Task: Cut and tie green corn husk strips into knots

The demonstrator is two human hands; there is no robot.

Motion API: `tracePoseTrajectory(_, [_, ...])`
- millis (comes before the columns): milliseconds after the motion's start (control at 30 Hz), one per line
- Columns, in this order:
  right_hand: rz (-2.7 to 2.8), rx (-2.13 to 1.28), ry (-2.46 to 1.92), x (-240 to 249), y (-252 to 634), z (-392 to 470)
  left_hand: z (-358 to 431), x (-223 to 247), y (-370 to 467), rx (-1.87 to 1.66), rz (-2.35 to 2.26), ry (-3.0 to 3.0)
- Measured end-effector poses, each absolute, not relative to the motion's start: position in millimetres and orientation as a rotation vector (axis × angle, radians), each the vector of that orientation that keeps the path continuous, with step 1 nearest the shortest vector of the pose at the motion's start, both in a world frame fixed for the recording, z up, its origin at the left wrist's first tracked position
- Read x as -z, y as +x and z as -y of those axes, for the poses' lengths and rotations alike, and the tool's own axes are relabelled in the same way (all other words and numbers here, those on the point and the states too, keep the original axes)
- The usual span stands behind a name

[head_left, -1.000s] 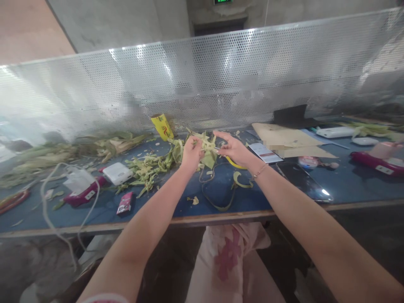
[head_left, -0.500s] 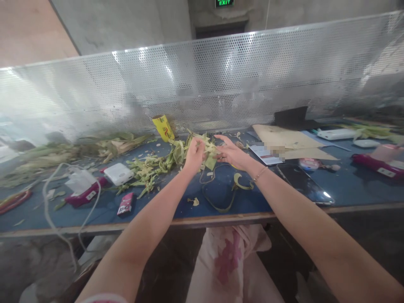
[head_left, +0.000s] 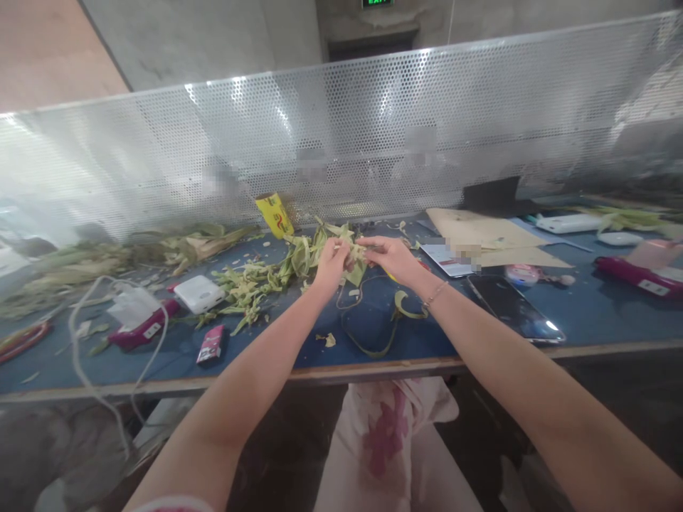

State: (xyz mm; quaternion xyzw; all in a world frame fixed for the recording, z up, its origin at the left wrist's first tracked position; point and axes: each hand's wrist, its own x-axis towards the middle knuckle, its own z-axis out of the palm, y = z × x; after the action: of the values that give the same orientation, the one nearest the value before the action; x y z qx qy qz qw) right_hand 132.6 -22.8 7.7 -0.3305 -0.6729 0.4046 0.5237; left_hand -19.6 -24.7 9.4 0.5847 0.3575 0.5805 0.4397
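My left hand (head_left: 334,264) is closed in a pinch on a bundle of pale green leaves (head_left: 358,274) above the blue table. From the other side my right hand (head_left: 393,257) meets it, thumb and fingertips pressed together on the same leaves. The exact grip is partly hidden by the fingers. Just left of my left hand lies a pile of twisted green leaf strips (head_left: 253,281), running up to the bundle. A thin dark loop of cord or stem (head_left: 368,352) and a curled leaf strip (head_left: 410,307) lie below my right hand.
A yellow packet (head_left: 274,215) stands near the perforated metal screen (head_left: 368,114). At left are a white charger box (head_left: 200,294), a pink box (head_left: 210,345) and a cabled maroon power strip (head_left: 144,327). A phone (head_left: 515,307) and brown paper (head_left: 472,229) lie at right.
My right hand has moved slightly left and down, its spread fingers drawing together onto the leaves. My left hand stays nearly in place, holding the bundle.
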Motion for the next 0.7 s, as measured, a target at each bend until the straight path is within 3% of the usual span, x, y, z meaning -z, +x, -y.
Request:
tracePoseTrajectory(233, [1.74, -0.905, -0.753, -8, 128, 28, 25, -7, -22, -1.541, -1.111, 1.656])
tracePoseTrajectory(700, [1.863, -0.995, -0.657, -15, 140, 31, 26, -15, -28, -1.512, -1.009, 1.677])
